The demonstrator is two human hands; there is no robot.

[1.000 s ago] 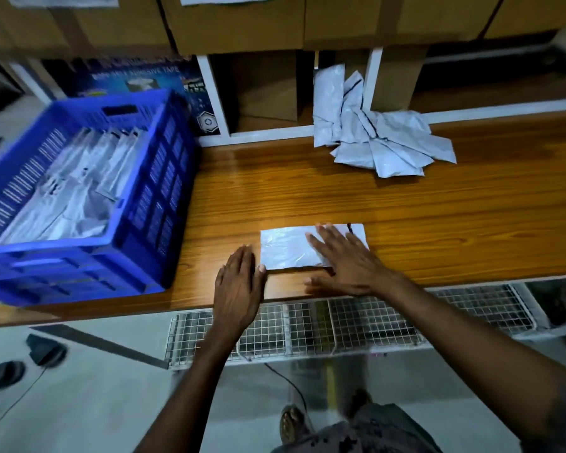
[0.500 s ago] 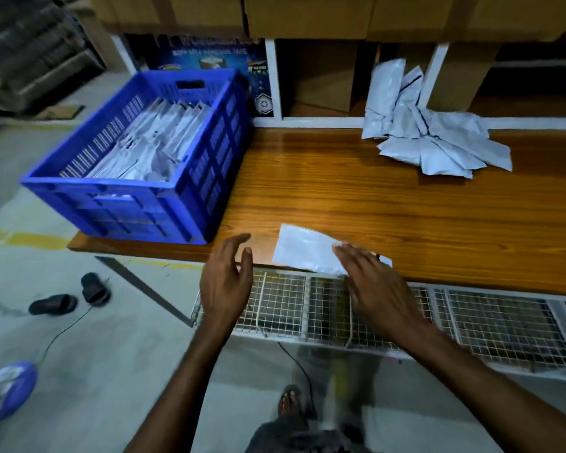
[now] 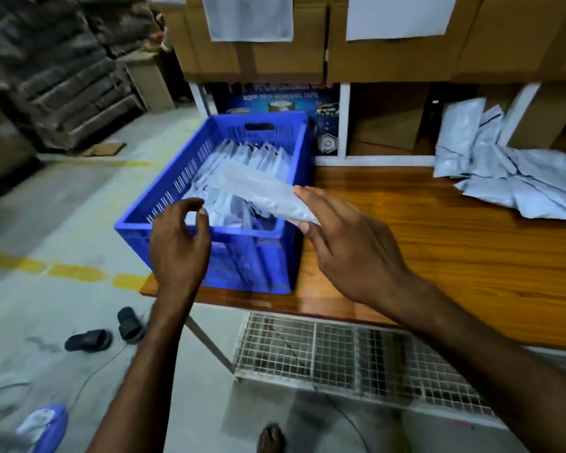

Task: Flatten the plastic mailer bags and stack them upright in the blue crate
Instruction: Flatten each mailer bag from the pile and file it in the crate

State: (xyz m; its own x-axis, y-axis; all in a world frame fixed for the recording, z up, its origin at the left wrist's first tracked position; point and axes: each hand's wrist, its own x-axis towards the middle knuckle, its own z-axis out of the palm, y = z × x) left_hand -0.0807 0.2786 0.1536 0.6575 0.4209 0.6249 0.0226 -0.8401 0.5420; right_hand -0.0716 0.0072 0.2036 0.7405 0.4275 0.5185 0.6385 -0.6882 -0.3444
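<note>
A flattened grey mailer bag (image 3: 258,188) hangs over the blue crate (image 3: 229,253), which stands at the left end of the wooden table (image 3: 438,243). My right hand (image 3: 347,243) pinches the bag's near right end between thumb and fingers. Several flat bags (image 3: 258,155) stand upright inside the crate. My left hand (image 3: 180,243) hovers at the crate's near rim, fingers loosely curled, holding nothing. A heap of unflattened bags (image 3: 510,181) lies at the table's back right.
Cardboard boxes (image 3: 389,50) fill the shelf above the table. A wire mesh shelf (image 3: 340,358) juts out under the table's front edge. Black sandals (image 3: 105,331) and a cable lie on the concrete floor at left, near a yellow floor line (image 3: 62,269).
My right hand lifted the flattened bag off the table's front edge and carried it left over the crate. My left hand moved up to the crate's rim. The view swung left.
</note>
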